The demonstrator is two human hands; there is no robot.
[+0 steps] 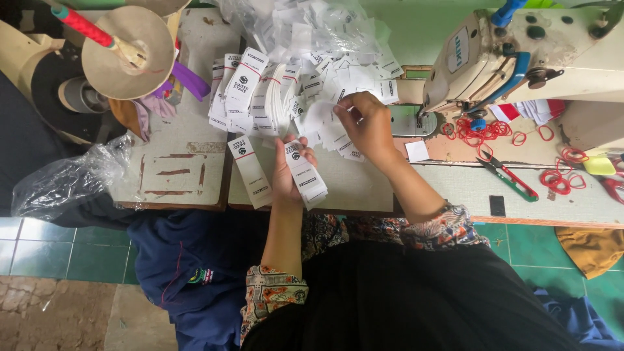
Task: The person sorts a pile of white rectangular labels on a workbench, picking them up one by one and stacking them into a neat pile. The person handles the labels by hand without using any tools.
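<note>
My left hand (pixel 286 170) grips a thick stack of white printed labels (pixel 305 174) just above the near table edge. My right hand (pixel 366 123) reaches farther in and pinches a single white label (pixel 342 99) from the loose heap of labels (pixel 338 78). Bundles of the same labels tied with red rubber bands (pixel 250 91) lie to the left of the heap. One more stack (pixel 250 170) rests flat beside my left hand.
A cream sewing machine (pixel 520 52) stands at the right. Red rubber bands (pixel 484 130), thread snips (pixel 510 177) and a clear plastic bag (pixel 65 179) lie about the table (pixel 175 172). A thread cone (pixel 123 52) is at the back left. Blue cloth (pixel 188 273) lies on the floor.
</note>
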